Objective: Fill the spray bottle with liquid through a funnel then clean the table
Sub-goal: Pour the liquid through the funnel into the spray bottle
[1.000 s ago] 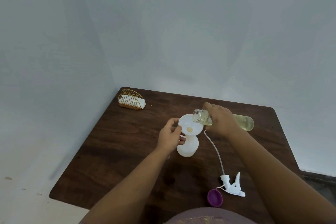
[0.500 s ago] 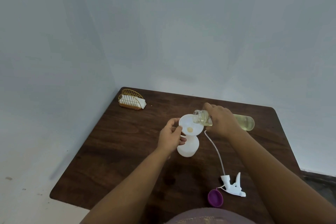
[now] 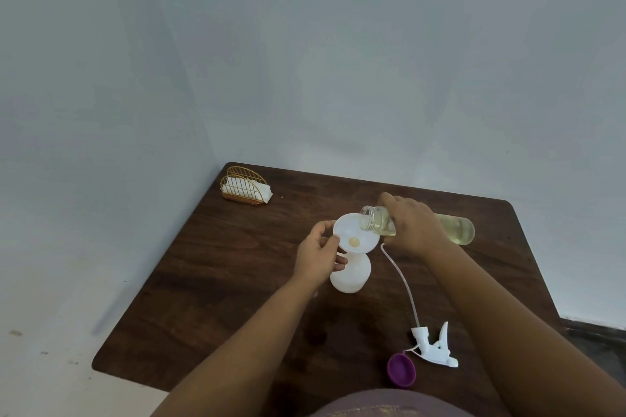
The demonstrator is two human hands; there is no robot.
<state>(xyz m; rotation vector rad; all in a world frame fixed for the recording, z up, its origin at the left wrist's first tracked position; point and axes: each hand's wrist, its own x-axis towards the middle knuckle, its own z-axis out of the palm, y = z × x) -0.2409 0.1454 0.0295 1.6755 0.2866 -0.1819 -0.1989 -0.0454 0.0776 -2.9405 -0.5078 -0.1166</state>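
We've got the right hand wrapped around the tipped clear bottle over the funnel, left hand pinching its rim atop the spray bottle (mid-table): over-tilting could overflow the funnel.

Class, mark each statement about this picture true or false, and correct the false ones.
1. The right hand tips a clear bottle over the funnel. True.
2. The trigger sprayer is screwed onto the white spray bottle. False: it lies on the table.
3. The left hand holds the funnel's rim. True.
4. The purple cap sits beside the napkin holder. False: it lies near the sprayer.
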